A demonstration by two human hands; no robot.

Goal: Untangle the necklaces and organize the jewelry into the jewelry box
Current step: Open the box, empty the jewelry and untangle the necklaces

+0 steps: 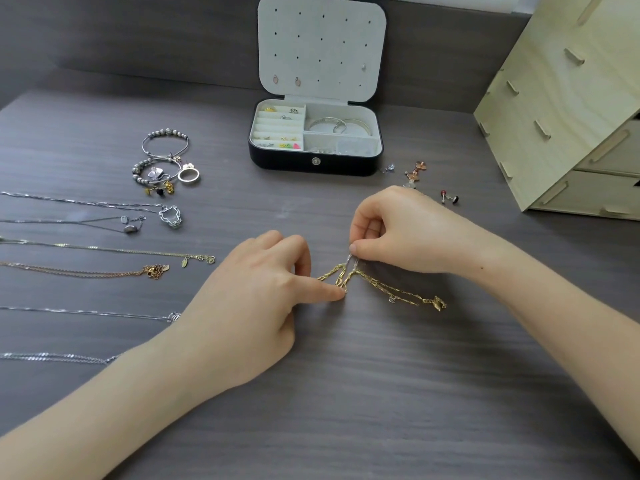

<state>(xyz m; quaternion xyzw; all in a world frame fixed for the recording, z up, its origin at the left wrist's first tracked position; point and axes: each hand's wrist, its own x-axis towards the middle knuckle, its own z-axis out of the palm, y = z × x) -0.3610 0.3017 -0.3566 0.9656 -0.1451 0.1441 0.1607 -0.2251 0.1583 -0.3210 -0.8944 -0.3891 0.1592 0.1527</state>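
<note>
On a dark wood-grained table (346, 393), a thin gold chain (381, 285) of long twisted links lies knotted at centre frame, a small gold pendant trailing right. The left hand (256, 306) pinches the tangle's lower strands between thumb and forefinger; the right hand (398, 230), fingers curled, pinches its upper end. The black jewelry box (315, 168), pale-lined, stands open at top centre; silver and gold necklaces (104, 249) lie stretched out at the left

Two hands (249, 306) (401, 230), one necklace tangle (377, 283), one jewelry box (287, 166)
</note>
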